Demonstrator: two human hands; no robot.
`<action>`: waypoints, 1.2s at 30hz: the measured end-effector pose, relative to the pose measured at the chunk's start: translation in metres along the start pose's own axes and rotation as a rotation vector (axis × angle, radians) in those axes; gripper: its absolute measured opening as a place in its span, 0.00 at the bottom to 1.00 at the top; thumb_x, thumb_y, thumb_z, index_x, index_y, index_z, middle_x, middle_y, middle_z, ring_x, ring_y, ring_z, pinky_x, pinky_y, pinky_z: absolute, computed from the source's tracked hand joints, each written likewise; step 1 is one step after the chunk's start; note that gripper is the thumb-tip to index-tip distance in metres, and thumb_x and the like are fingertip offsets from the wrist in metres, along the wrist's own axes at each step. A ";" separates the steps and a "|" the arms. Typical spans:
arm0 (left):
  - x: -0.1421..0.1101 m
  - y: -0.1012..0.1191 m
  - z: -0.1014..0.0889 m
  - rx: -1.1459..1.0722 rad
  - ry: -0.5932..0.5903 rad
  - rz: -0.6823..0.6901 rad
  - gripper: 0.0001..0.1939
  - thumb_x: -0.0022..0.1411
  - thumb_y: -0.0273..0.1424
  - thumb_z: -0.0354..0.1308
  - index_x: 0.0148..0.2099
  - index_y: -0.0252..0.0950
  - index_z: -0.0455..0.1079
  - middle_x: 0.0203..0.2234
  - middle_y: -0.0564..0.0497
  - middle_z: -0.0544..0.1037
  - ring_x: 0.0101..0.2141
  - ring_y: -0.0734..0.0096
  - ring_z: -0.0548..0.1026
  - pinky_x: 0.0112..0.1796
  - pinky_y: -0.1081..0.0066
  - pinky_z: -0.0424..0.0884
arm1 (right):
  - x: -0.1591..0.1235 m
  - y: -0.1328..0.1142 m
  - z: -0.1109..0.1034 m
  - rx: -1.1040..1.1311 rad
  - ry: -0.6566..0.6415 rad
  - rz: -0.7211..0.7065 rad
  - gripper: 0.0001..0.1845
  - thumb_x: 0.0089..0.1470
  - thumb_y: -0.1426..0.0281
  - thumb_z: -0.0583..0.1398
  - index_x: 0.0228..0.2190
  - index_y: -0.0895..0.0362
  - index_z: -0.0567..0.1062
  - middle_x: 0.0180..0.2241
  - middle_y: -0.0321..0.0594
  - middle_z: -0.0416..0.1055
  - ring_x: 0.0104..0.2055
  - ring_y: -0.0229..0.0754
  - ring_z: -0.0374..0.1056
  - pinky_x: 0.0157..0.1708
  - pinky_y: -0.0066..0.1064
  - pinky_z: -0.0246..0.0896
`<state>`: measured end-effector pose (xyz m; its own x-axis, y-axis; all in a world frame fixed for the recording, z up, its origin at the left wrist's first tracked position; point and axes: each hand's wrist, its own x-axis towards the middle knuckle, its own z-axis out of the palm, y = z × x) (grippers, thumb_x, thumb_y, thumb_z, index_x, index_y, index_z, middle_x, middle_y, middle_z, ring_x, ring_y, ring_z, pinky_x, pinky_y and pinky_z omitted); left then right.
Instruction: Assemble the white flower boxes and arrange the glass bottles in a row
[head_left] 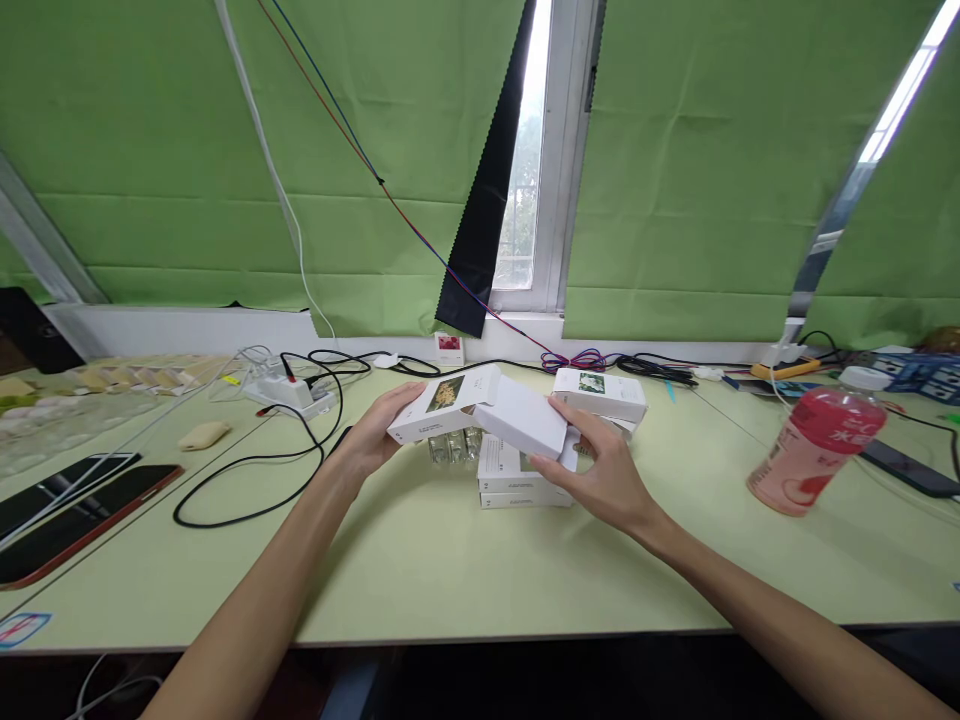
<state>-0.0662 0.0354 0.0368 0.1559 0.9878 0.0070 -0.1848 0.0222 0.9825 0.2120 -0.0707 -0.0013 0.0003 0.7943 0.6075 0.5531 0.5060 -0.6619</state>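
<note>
My left hand (375, 430) grips a white printed box (448, 400) with a yellowish picture on its top, tilted above the table. My right hand (600, 465) pinches a plain white inner box (523, 415) between thumb and fingers; its left end meets the open right end of the printed box. Whether it is partly inside, I cannot tell. Beneath them lies a stack of white boxes (525, 490). Small clear-and-silver packs (455, 447) show below the printed box. Behind my right hand sits another white box (600, 390) with a green-and-white picture, on top of something white.
A pink drink bottle (817, 440) stands at the right, near a phone (911, 468). To the left are a power strip (289, 390), looping black cable (225, 525), a beige soap-like block (204, 436) and dark tablets (90, 515). Green blinds (712, 170) hang behind the table.
</note>
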 end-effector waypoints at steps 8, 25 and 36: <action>0.001 -0.001 -0.002 0.025 0.002 -0.056 0.14 0.51 0.35 0.70 0.39 0.34 0.77 0.29 0.52 0.80 0.22 0.75 0.74 0.18 0.78 0.64 | -0.001 0.002 0.001 0.040 -0.034 -0.019 0.38 0.50 0.56 0.68 0.61 0.52 0.69 0.57 0.47 0.71 0.56 0.53 0.68 0.51 0.44 0.71; -0.001 -0.002 -0.004 0.086 -0.118 -0.091 0.16 0.50 0.38 0.71 0.32 0.34 0.71 0.24 0.53 0.76 0.20 0.74 0.74 0.18 0.78 0.63 | 0.001 0.003 -0.001 0.047 -0.151 -0.034 0.38 0.50 0.57 0.68 0.61 0.51 0.69 0.55 0.46 0.73 0.54 0.52 0.69 0.50 0.42 0.70; 0.000 -0.003 -0.010 0.138 -0.127 -0.070 0.16 0.50 0.40 0.71 0.33 0.34 0.73 0.24 0.53 0.77 0.20 0.73 0.73 0.17 0.77 0.64 | 0.002 0.001 -0.003 0.000 -0.175 -0.070 0.40 0.50 0.57 0.68 0.62 0.53 0.68 0.54 0.48 0.72 0.56 0.53 0.68 0.54 0.44 0.68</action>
<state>-0.0750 0.0372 0.0323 0.2866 0.9569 -0.0471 -0.0354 0.0597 0.9976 0.2150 -0.0692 0.0002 -0.1834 0.8036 0.5662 0.5468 0.5620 -0.6206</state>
